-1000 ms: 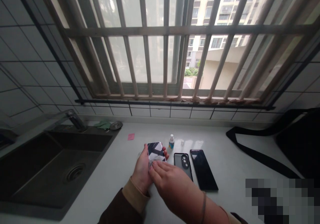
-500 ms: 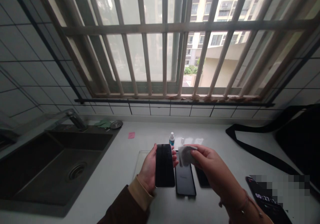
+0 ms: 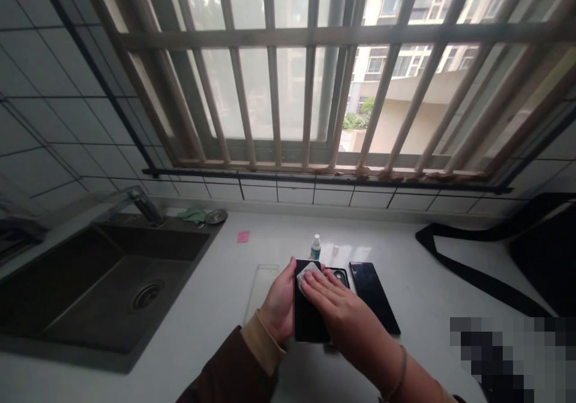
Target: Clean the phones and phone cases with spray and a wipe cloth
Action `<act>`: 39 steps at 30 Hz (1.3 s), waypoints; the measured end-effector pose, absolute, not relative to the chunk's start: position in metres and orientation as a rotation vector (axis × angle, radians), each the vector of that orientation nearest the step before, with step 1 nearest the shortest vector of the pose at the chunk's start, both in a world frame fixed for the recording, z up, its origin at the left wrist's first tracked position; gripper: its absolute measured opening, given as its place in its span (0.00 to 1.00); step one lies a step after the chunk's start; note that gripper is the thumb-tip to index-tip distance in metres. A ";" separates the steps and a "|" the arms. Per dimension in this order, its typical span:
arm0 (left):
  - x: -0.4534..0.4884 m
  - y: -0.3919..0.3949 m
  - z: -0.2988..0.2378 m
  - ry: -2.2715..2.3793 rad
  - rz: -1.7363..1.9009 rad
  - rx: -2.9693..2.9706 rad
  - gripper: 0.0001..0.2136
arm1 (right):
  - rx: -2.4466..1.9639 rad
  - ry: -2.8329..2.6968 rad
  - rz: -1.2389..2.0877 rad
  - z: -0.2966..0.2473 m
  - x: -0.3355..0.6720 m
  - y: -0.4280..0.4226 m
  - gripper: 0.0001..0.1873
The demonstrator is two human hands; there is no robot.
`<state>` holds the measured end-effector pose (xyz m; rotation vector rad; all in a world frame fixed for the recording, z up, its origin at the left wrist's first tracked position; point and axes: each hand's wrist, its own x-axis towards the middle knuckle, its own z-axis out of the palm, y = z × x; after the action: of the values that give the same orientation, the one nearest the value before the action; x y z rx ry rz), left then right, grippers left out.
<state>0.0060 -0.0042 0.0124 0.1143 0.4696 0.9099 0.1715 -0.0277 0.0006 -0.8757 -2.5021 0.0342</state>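
My left hand grips a black phone by its left edge, screen up, just above the white counter. My right hand lies over the phone's upper half, fingers pressing a small white wipe onto the screen. Behind my right hand a dark phone case with a camera cutout lies on the counter. A second black phone lies flat to its right. A small white dropper bottle stands just beyond.
A dark sink with a tap fills the left. A clear plate lies left of my hands. A pink note sits farther back. A black bag and strap lie at the right. A barred window rises behind.
My right hand, which had lifted the wipe off to the right, has come back down and now presses it on the phone's top. The view shifted slightly.
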 end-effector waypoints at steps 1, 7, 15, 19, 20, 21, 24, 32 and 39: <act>0.005 -0.003 0.013 0.502 0.921 0.105 0.28 | -0.835 -2.531 0.037 0.001 0.174 -0.035 0.35; 0.002 -0.002 0.009 0.601 1.016 0.127 0.29 | -0.608 -2.645 0.016 0.007 0.186 -0.069 0.34; 0.005 -0.007 0.007 0.584 0.988 0.252 0.29 | -0.630 -2.722 0.084 0.012 0.192 -0.058 0.44; 0.008 -0.009 0.008 0.488 0.970 0.264 0.27 | -0.734 -2.664 0.110 0.018 0.186 -0.032 0.44; 0.009 -0.008 0.009 0.471 0.999 0.253 0.26 | -0.776 -2.651 0.103 0.020 0.184 -0.025 0.43; 0.010 -0.008 0.008 0.459 1.027 0.233 0.24 | -0.821 -2.639 0.094 0.021 0.182 -0.019 0.41; 0.013 -0.006 0.007 0.455 1.079 0.171 0.21 | -0.890 -2.613 0.081 0.023 0.178 -0.006 0.39; 0.001 0.000 0.008 0.601 1.094 0.198 0.26 | -0.575 -2.629 0.153 0.015 0.174 -0.043 0.50; 0.001 0.001 0.012 0.628 1.121 0.180 0.24 | -0.540 -2.596 -0.007 0.008 0.186 -0.064 0.48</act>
<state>0.0006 0.0012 0.0116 0.1800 0.6275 1.1212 0.1859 -0.0644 0.0077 -0.5400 -2.5959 -0.0068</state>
